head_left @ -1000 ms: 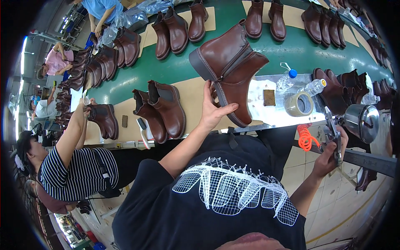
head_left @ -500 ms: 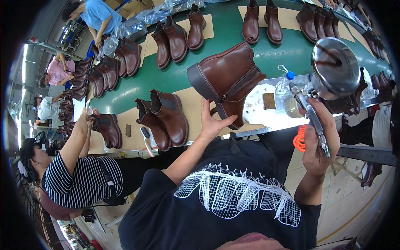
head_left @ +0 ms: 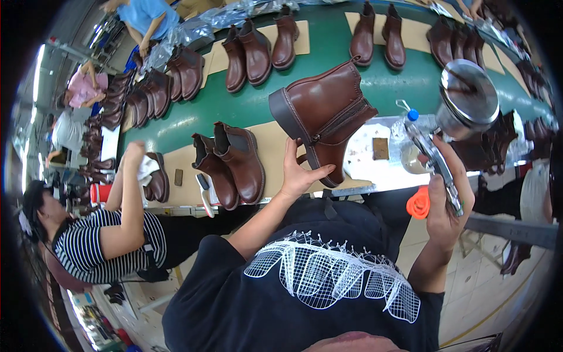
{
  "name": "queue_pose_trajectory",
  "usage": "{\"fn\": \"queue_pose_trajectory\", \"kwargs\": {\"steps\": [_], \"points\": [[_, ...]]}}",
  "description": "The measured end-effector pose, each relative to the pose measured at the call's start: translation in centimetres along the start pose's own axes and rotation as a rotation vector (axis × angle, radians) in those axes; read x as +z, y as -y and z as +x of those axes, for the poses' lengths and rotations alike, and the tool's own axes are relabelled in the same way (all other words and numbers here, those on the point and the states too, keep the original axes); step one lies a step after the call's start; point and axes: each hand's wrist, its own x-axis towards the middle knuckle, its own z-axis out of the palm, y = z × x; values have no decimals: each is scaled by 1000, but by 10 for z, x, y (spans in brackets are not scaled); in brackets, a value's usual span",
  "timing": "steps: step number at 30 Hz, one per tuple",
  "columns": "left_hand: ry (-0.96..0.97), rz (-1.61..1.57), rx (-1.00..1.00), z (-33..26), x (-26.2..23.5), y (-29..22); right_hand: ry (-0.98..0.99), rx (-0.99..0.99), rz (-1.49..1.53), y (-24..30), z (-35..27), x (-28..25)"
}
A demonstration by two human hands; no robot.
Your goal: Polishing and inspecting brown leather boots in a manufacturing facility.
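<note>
My left hand [head_left: 298, 173] holds up a brown leather ankle boot [head_left: 326, 114] by its sole, heel to the left and toe pointing down to the right. My right hand [head_left: 448, 199] grips a metal spray gun [head_left: 446, 146] with a round shiny cup [head_left: 468, 98] on top, raised to the right of the boot. An orange coiled hose [head_left: 418, 203] hangs beside that hand.
A green conveyor belt [head_left: 258, 102] carries pairs of brown boots on cardboard sheets; one pair [head_left: 231, 167] stands near my left arm. A clear plastic bottle [head_left: 404, 132] sits on the white work surface [head_left: 366, 161]. A person in a striped shirt [head_left: 105, 240] works at left; others stand further back.
My right hand has brought the spray gun up from low at the right to beside the boot. My left hand has tilted the boot a little and kept it raised.
</note>
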Motion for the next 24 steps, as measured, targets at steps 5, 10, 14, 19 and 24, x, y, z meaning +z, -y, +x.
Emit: {"fn": "queue_pose_trajectory", "kwargs": {"steps": [5,10,14,19,24], "points": [[-122,-181,-110,1,-29,1,100,214,225,-17,-22,-6],[-212,-544,16,27,-68,-54,91,360,345,-31,-43,-8],[-360,-411,172,39,-132,-101,130,341,415,-45,-36,-9],[-610,-155,371,70,-210,-96,51,350,488,-55,-31,5],[-749,-86,436,99,-272,-59,155,419,396,-60,-29,2]]}}
